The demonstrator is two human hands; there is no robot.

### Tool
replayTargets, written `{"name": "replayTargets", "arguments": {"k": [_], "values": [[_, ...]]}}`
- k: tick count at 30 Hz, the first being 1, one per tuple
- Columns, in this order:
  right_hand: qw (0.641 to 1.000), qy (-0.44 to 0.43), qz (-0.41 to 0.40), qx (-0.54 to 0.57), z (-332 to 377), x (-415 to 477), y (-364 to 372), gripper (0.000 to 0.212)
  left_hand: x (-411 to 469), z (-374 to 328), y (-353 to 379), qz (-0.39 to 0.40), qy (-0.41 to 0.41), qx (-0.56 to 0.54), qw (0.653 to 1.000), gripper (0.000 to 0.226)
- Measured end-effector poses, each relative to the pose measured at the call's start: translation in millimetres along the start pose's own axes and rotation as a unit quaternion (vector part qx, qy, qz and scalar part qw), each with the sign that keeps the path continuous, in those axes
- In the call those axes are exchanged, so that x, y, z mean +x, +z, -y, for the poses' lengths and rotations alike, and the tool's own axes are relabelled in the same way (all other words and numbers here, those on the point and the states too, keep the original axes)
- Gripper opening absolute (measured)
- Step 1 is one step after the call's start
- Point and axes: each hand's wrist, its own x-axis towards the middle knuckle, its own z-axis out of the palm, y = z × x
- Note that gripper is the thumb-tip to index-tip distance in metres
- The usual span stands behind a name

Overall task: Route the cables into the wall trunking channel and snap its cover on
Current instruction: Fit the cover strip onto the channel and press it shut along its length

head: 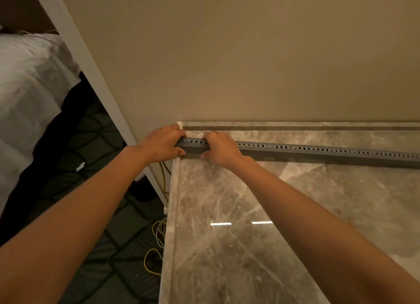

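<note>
Both forearms are bare from the frame's edge to the wrists, no sleeve showing. The left hand [162, 142] and right hand [221, 148] are ungloved. Fingers look short-nailed.

hands: 2, left hand [162, 144] and right hand [221, 148] | trunking channel [318, 152]: 1, under both hands | yellow cables [156, 253]: loose tangle below left hand, number unclear

Left grip [162, 144] and right grip [221, 149] curled closed, arms outstretched.
</note>
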Motion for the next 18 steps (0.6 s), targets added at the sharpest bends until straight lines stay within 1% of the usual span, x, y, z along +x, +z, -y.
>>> {"name": "replayTargets", "arguments": {"k": [2,4,8,11,13,15,18], "values": [[1.000,0.007,0.002,-0.009,2.0,0.3,0.5,0.029,1.2,3.3,-0.4,0.022,0.014,0.026,0.999,0.038],[1.000,0.013,0.001,-0.019,3.4,0.2,1.0,0.028,2.3,2.2,-0.7,0.027,0.021,0.067,0.997,0.039],[0.999,0.014,-0.020,-0.045,8.3,-3.4,1.2,0.024,1.5,-1.6,4.8,0.017,0.040,0.159,0.986,0.038],[0.998,0.004,-0.021,-0.060,11.1,-5.4,2.6,0.023,-2.1,1.0,9.7,-0.001,0.055,0.197,0.979,0.035],[0.998,0.000,-0.028,-0.063,11.8,-6.2,4.5,0.020,-4.1,1.1,13.0,-0.014,0.058,0.197,0.979,0.034],[0.998,-0.002,-0.033,-0.062,11.8,-6.9,5.7,0.019,-5.8,2.7,13.9,-0.020,0.058,0.174,0.983,0.033],[0.998,0.001,-0.029,-0.047,10.1,-6.8,4.8,0.019,-6.6,10.7,9.8,-0.023,0.044,0.066,0.997,0.034]]}}
